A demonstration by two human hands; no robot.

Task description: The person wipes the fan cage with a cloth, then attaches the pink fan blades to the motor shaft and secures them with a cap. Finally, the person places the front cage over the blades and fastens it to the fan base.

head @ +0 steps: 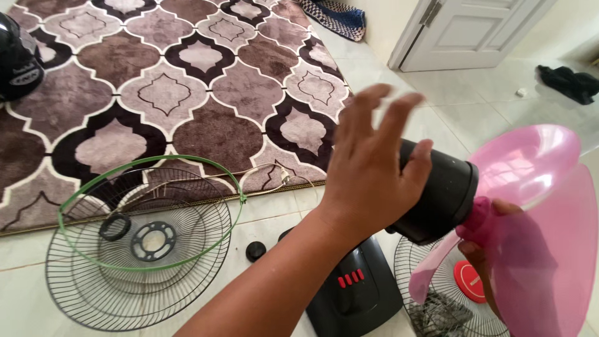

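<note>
Left hand [368, 168] is hovering, fingers spread apart, thumb brushing the black fan motor [440, 200]. Right hand [493, 262] is clamping the pink fan blade [536, 206], mounted just right of that thumb.

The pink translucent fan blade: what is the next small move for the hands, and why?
Probably slide the pink translucent fan blade straight off or onto the black motor housing. The left hand rests open on the housing with fingers spread and does not grip it, while the right hand is at the blade's hub behind the blade. The left hand should likely close on the housing first to steady it.
</note>
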